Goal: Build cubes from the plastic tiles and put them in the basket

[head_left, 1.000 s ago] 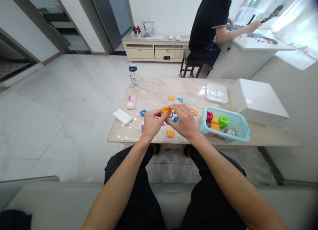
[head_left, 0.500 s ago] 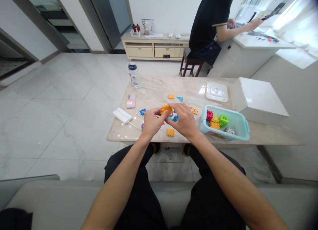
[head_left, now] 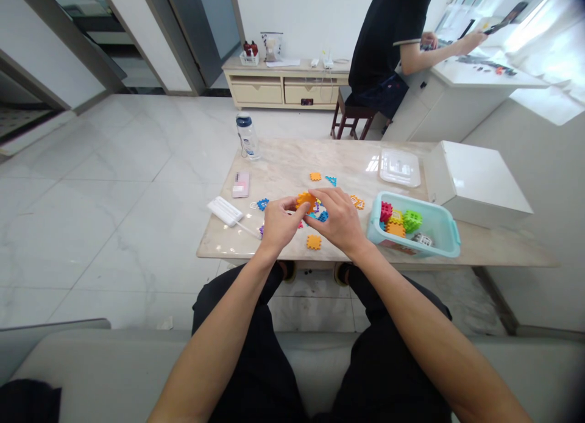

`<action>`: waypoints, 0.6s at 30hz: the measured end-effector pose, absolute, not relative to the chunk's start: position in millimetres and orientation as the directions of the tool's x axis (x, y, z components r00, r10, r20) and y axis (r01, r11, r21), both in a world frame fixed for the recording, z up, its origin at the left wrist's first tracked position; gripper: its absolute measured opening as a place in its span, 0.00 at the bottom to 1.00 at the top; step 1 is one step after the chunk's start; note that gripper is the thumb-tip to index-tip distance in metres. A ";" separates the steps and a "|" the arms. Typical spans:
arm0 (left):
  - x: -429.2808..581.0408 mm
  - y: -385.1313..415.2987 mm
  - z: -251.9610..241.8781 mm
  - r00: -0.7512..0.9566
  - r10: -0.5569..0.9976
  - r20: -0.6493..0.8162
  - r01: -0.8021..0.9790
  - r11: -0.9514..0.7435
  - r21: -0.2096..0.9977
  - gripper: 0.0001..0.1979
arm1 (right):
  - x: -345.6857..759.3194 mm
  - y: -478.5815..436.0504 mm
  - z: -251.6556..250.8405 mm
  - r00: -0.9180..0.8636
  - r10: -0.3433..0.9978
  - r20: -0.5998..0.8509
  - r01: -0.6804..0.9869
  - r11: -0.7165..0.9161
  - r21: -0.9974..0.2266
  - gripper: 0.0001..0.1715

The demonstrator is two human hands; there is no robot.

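Plastic tiles [head_left: 314, 242] on a marble tabletop [head_left: 292, 158], tiled floor [head_left: 114, 149]

The toy block [head_left: 305, 202] is orange (tub [head_left: 375, 219] aqua), the tabletop [head_left: 283, 161] veined cream.

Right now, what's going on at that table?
A seated person has both hands on an orange plastic building piece over a marble table, the left hand on one side and the right hand on the other. More coloured pieces lie around them, and others sit in a teal plastic tub. Another person sits behind at a white counter, hands on it.
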State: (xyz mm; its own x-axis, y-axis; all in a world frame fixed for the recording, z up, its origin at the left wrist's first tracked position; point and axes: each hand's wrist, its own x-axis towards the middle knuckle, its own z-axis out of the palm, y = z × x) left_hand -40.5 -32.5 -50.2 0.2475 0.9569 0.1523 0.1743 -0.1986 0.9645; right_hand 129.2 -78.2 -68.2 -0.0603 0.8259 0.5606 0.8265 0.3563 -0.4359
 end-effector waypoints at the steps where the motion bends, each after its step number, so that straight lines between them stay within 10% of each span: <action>1: -40.1 -32.3 -50.6 0.242 0.957 0.159 0.178 -0.205 0.963 0.12 | 129.7 -77.9 -68.1 -0.063 0.827 0.559 0.827 0.357 -0.434 0.27; 18: -48.1 -25.2 -55.8 0.289 0.945 0.153 0.205 -0.217 0.954 0.15 | 123.3 -75.3 -71.5 -0.046 0.799 0.600 0.830 0.364 -0.421 0.25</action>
